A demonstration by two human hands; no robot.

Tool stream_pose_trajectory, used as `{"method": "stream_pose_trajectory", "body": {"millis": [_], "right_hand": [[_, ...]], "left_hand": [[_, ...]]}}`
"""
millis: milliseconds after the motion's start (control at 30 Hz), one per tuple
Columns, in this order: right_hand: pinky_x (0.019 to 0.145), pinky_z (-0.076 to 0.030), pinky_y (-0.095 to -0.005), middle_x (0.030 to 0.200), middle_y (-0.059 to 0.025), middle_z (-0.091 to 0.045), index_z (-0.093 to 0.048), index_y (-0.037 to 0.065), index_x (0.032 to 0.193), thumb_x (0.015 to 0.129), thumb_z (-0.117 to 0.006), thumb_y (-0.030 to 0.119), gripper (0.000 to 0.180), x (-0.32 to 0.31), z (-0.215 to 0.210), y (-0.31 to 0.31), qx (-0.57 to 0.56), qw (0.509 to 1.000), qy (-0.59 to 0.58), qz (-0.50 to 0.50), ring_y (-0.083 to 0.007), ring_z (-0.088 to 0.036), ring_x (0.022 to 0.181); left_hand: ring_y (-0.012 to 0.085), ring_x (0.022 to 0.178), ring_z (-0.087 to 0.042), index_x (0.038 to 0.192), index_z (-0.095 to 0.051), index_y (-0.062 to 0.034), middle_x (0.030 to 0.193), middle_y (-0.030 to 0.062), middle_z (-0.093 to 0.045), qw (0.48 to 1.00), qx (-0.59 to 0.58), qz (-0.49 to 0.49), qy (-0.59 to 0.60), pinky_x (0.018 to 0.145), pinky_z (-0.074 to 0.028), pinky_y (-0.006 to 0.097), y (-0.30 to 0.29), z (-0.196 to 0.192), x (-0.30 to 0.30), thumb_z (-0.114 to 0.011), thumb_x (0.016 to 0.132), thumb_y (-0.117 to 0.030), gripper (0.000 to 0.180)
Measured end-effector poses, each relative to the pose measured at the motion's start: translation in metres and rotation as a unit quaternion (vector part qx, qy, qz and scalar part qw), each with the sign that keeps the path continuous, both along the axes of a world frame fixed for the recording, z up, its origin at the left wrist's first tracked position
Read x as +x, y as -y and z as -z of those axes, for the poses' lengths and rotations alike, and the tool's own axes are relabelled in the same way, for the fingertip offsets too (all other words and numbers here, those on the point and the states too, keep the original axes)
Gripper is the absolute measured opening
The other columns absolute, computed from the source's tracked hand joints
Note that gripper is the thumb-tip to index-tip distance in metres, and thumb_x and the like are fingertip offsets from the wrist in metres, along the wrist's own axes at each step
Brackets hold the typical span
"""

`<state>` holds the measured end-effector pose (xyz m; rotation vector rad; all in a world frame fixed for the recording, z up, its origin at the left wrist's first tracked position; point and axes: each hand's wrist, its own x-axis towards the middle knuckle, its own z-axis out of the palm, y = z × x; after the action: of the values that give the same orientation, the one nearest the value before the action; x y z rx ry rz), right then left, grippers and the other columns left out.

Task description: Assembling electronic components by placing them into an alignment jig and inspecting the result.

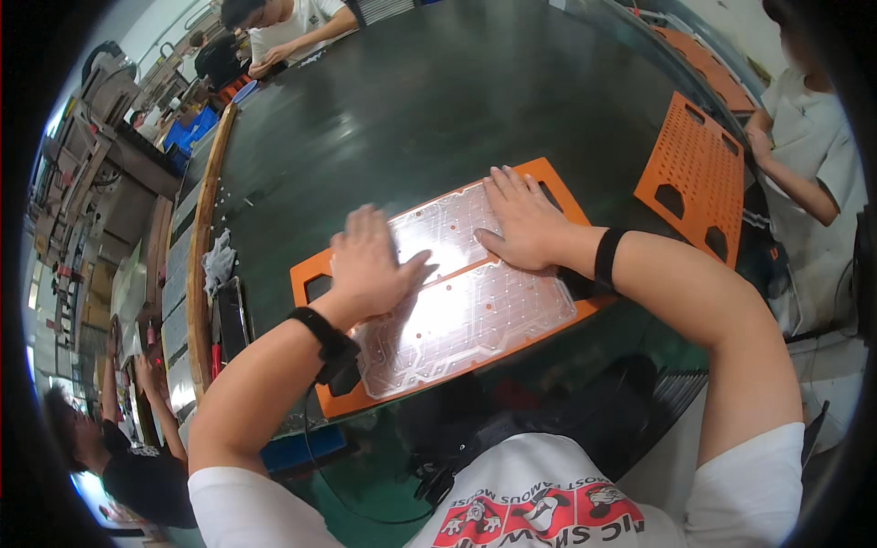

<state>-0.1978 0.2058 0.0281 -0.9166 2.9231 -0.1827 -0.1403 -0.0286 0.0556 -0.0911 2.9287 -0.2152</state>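
Note:
An orange board (561, 188) with cut-out corners lies on the dark table in front of me. On it rest two clear, shiny sheets printed with silvery traces: a far sheet (438, 233) and a near sheet (466, 320). My left hand (370, 267) lies palm down over the left ends of the sheets, fingers stretched out and slightly blurred. Flat on the right end of the far sheet is my right hand (528, 219), its fingers pointing away from me and its thumb spread inward. Neither hand grasps anything. Both wrists wear black bands.
A perforated orange board (699, 173) leans at the table's right edge beside a person (808, 173). Another person (292, 32) works at the far edge. Along the left runs a wooden rail (206, 219), near a crumpled grey cloth (219, 262). A dark cable (315, 457) hangs below my left wrist.

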Motion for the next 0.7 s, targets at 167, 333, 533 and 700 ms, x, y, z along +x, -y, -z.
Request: {"method": "stream_pose_trajectory", "body": {"millis": [167, 333, 533, 700], "right_hand": [[0.115, -0.012, -0.047, 0.15, -0.0268, -0.015, -0.018, -0.01, 0.142, 0.094, -0.037, 0.047, 0.077, 0.001, -0.001, -0.001, 0.006, 1.0, -0.005, 0.002, -0.0373, -0.011, 0.142], [0.114, -0.013, -0.0472, 0.15, -0.0273, -0.016, -0.019, -0.01, 0.142, 0.094, -0.038, 0.047, 0.077, -0.001, 0.0, -0.001, 0.004, 1.0, -0.011, 0.003, -0.0379, -0.012, 0.141], [0.115, -0.012, -0.0471, 0.15, -0.0276, -0.017, -0.019, -0.01, 0.142, 0.094, -0.038, 0.047, 0.076, -0.004, -0.002, 0.001, 0.012, 1.0, -0.015, -0.004, -0.0381, -0.011, 0.142], [0.114, -0.012, -0.0473, 0.15, -0.0276, -0.016, -0.018, -0.009, 0.143, 0.094, -0.038, 0.048, 0.078, -0.005, -0.001, -0.001, 0.01, 1.0, -0.003, 0.0, -0.0379, -0.01, 0.142]], "left_hand": [[0.0373, 0.142, -0.013, 0.142, -0.019, 0.01, 0.149, 0.0274, -0.019, 0.984, 0.109, 0.137, -0.017, 0.113, -0.013, 0.049, -0.002, 0.014, 0.007, -0.041, 0.089, -0.057, 0.089], [0.0358, 0.142, -0.014, 0.142, -0.019, 0.0094, 0.149, 0.0268, -0.02, 0.988, 0.108, 0.104, -0.04, 0.113, -0.012, 0.047, 0.012, 0.014, 0.018, -0.042, 0.089, -0.056, 0.087], [0.0356, 0.141, -0.015, 0.142, -0.022, 0.0087, 0.149, 0.0258, -0.022, 0.987, 0.107, 0.096, -0.067, 0.112, -0.012, 0.047, 0.02, 0.016, 0.022, -0.042, 0.089, -0.054, 0.084], [0.0351, 0.141, -0.016, 0.142, -0.023, 0.0074, 0.149, 0.0249, -0.023, 0.989, 0.107, 0.046, -0.09, 0.111, -0.014, 0.05, 0.052, 0.022, 0.037, -0.044, 0.088, -0.055, 0.085]]}}
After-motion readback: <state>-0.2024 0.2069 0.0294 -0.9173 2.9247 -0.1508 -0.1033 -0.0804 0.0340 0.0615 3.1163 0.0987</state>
